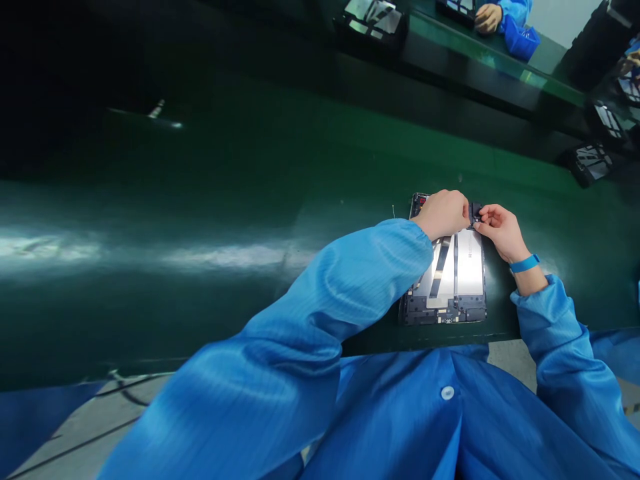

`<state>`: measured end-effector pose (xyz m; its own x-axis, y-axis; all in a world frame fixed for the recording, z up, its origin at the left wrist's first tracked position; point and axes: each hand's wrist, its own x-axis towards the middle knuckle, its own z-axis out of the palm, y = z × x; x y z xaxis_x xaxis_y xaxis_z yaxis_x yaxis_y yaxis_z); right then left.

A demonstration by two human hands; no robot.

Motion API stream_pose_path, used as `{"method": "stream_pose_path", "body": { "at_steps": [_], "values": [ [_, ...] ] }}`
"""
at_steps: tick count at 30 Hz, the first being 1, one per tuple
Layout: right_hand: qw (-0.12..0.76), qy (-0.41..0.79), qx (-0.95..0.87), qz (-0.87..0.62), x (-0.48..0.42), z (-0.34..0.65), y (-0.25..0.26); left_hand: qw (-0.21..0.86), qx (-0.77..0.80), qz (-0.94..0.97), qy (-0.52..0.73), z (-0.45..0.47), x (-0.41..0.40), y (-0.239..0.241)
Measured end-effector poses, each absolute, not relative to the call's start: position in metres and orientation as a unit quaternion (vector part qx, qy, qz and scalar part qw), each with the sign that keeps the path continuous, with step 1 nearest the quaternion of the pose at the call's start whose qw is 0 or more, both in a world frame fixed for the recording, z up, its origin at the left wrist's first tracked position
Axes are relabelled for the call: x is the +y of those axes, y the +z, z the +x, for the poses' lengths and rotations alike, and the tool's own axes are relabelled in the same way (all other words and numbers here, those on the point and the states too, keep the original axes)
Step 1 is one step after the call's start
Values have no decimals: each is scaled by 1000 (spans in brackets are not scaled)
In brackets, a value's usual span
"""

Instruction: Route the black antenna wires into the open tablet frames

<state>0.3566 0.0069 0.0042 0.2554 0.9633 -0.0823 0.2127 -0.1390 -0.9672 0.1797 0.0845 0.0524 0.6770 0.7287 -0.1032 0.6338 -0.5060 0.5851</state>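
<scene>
An opened tablet point(470, 267) lies on the green bench, its silver inner plate and dark flex cables showing. At its upper right corner is a small black part point(476, 212). My right hand point(501, 231), with a blue band at the wrist, pinches the right edge of that part between thumb and fingers. My left hand point(443, 212) reaches over the tablet's top edge from the left, fingers curled down beside the black part. The back of that hand hides its fingertips, so what they grip does not show. Red bits are visible at the tablet's upper left corner.
A raised shelf point(500, 87) runs along the far side. Black trays with opened devices stand at the top point(373, 23) and right point(590, 163). Another person's hand point(488, 19) rests near a blue bin point(521, 41). A thin shiny tool point(150, 117) lies far left.
</scene>
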Motion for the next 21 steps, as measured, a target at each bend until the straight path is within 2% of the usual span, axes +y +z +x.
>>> {"method": "stream_pose_path", "body": {
  "at_steps": [5, 9, 11, 13, 16, 19, 21],
  "values": [
    [448, 358, -492, -655, 12, 351, 7, 280, 379, 874, 117, 166, 89, 60],
    [515, 396, -390, -653, 15, 350, 7, 228, 457, 839, 185, 116, 96, 60],
    [559, 363, -341, -662, 14, 346, 11, 245, 473, 836, 131, 84, 93, 53],
    [565, 321, -363, -668, 11, 334, 19, 300, 417, 856, 53, 57, 86, 42],
    [467, 345, -502, -640, 4, 301, 35, 330, 355, 873, 55, 31, 70, 24],
    [316, 392, -648, -571, -4, 259, 46, 284, 362, 872, 167, 21, 48, 21],
    [248, 406, -703, -527, -10, 238, 49, 250, 359, 864, 251, 20, 31, 29]
  ]
}}
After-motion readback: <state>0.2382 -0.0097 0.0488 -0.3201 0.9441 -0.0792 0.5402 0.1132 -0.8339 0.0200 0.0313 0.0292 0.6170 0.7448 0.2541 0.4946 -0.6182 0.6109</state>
